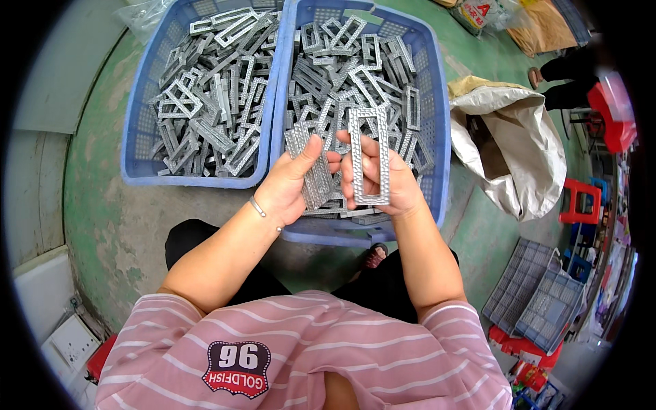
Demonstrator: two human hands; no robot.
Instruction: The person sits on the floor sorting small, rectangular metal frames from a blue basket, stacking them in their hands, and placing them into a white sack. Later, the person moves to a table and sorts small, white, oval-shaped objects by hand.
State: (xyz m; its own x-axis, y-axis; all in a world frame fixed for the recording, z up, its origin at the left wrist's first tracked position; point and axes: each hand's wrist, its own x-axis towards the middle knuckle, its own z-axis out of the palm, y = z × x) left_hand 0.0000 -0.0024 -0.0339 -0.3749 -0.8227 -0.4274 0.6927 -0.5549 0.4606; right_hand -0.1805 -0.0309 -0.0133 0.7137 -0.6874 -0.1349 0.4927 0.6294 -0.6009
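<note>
My left hand [290, 183] is closed round a small stack of silver rectangular metal frames [311, 167], its thumb lying across them. Beside it, my right hand [400, 183] grips one silver rectangular metal frame [384, 160] upright, its textured face toward me and a long slot through its middle. Fingers of the right hand show through that slot. Both hands are above the near part of the right blue plastic basket [443, 130], which is heaped with more such frames. The left blue plastic basket [130, 147], touching it, is full of the same pieces.
An open whitish woven sack [526, 164] stands right of the baskets. Farther right are a red plastic stool [579, 199] and stacked grey crates [523, 290]. Another person's dark-trousered legs [570, 78] show at upper right. A pale wall [48, 75] runs along the left.
</note>
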